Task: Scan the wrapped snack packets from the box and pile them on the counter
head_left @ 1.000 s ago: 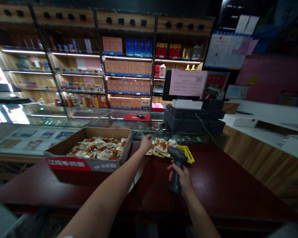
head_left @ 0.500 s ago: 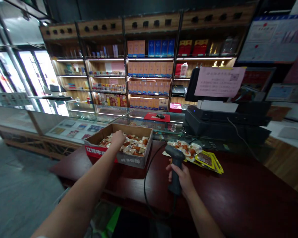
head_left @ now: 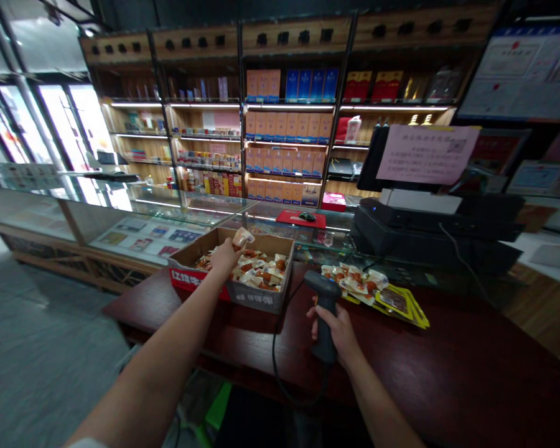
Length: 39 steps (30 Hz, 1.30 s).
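Note:
My left hand (head_left: 224,255) is lifted just above the open cardboard box (head_left: 252,297) and pinches one small wrapped snack packet (head_left: 241,237). The box holds many more such packets (head_left: 261,274). My right hand (head_left: 336,326) is closed round the grip of a dark barcode scanner (head_left: 324,311), held upright over the dark red counter (head_left: 448,373); its cable (head_left: 276,348) loops down off the front edge. A small pile of snack packets (head_left: 354,280) lies on yellow packs (head_left: 408,305) just beyond the scanner.
A black register with a screen and a pink notice (head_left: 427,152) stands at the back right. Glass display cases (head_left: 168,218) run along the left, with a red mouse pad and mouse (head_left: 301,218) on top. Lit shelves of boxed goods (head_left: 284,130) fill the back wall.
My left hand left the pile by the scanner, reached into the box, and now comes up holding one packet. The right hand kept the scanner nearly still. The view swung left.

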Available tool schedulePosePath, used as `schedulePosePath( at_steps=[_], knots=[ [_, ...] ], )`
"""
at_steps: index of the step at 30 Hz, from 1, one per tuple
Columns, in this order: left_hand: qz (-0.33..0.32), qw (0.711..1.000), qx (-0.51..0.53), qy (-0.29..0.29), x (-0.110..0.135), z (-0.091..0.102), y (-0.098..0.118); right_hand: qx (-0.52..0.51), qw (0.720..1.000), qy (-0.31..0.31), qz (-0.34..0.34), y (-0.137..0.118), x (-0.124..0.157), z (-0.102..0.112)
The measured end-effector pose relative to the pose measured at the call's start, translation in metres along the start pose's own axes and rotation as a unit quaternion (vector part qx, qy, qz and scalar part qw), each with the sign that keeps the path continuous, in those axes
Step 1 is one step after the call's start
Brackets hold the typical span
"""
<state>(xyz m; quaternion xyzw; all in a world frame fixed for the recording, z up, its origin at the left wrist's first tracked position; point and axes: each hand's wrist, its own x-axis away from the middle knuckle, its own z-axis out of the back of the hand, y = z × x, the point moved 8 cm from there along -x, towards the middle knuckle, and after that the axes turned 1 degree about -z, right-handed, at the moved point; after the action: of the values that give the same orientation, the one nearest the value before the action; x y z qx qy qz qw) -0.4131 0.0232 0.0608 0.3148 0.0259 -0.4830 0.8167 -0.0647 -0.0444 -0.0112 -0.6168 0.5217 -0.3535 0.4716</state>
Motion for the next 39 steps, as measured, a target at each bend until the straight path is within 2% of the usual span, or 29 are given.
schedulePosePath(
  at_steps=[2, 3, 5, 7, 8, 11, 14, 24, 31, 34, 39],
  knots=[
    [-0.016, 0.989, 0.144, 0.010, 0.004, -0.002, 0.013, 0.006, 1.000, -0.005, 0.000, 0.000, 0.000, -0.002],
    [-0.023, 0.972, 0.235, -0.012, 0.007, -0.009, 0.021, 0.007, 1.000, -0.008, 0.001, 0.000, 0.000, -0.004],
    [-0.037, 0.912, 0.399, -0.087, 0.018, -0.028, 0.040, 0.009, 1.000, -0.014, 0.005, -0.003, 0.000, -0.008],
    [-0.055, 0.865, 0.471, -0.162, 0.034, -0.046, 0.059, 0.012, 1.000, -0.017, 0.012, -0.007, 0.001, -0.012],
    [-0.067, 0.861, 0.466, -0.194, 0.042, -0.053, 0.065, 0.014, 1.000, -0.017, 0.016, -0.010, 0.001, -0.015],
    [-0.106, 0.886, 0.381, -0.241, 0.057, -0.064, 0.071, 0.017, 0.999, -0.017, 0.030, -0.017, 0.002, -0.020],
    [-0.129, 0.907, 0.321, -0.241, 0.061, -0.062, 0.068, 0.016, 0.999, -0.010, 0.049, -0.021, 0.002, -0.025],
    [-0.130, 0.912, 0.297, -0.250, 0.065, -0.057, 0.069, 0.021, 0.999, -0.001, 0.049, -0.015, 0.000, -0.028],
    [-0.228, 0.931, 0.174, -0.224, 0.067, -0.046, 0.081, 0.016, 0.999, -0.001, 0.050, -0.014, 0.000, -0.026],
    [-0.220, 0.930, 0.179, -0.235, 0.068, -0.049, 0.080, 0.014, 0.999, -0.001, 0.046, -0.011, -0.001, -0.025],
    [-0.123, 0.911, 0.302, -0.253, 0.064, -0.061, 0.068, -0.001, 0.999, 0.000, 0.041, -0.011, -0.001, -0.020]
  ],
)
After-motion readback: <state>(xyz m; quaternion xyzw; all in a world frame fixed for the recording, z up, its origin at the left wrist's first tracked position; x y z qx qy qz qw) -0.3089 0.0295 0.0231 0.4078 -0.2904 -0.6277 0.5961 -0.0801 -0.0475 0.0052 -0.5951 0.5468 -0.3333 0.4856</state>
